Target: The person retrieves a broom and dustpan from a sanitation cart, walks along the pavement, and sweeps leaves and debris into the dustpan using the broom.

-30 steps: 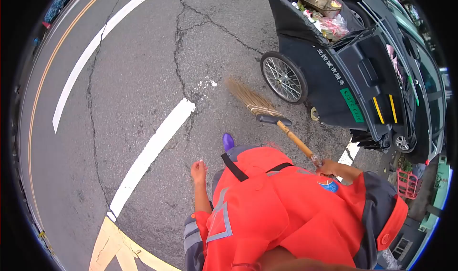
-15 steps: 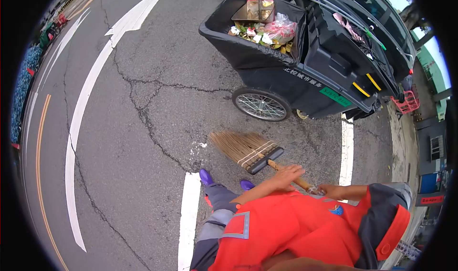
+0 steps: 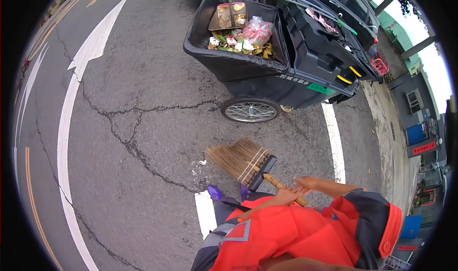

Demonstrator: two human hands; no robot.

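Pointing toward ten o'clock, a broom (image 3: 263,173) at five in view is clasped by the left hand (image 3: 286,195) — whether the right hand (image 3: 306,183), close beside, grips it cannot be told. A cart (image 3: 234,73) is seen at one.

A black cart (image 3: 229,70) stands on the grey road (image 3: 157,85). In it are a clear bag (image 3: 257,31) with red on it, some leaves (image 3: 265,51) and a dustpan (image 3: 222,21) with its handle up. The cart has a wheel (image 3: 250,111) with thin spokes, a green label (image 3: 319,88) and yellow stripes (image 3: 344,79). A dark car (image 3: 358,6) is just behind it. A red crate (image 3: 379,66) is near its right end. A big white arrow (image 3: 98,37) and yellow lines (image 3: 33,194) are painted on the left. Black cracks (image 3: 130,143) run over the ground.
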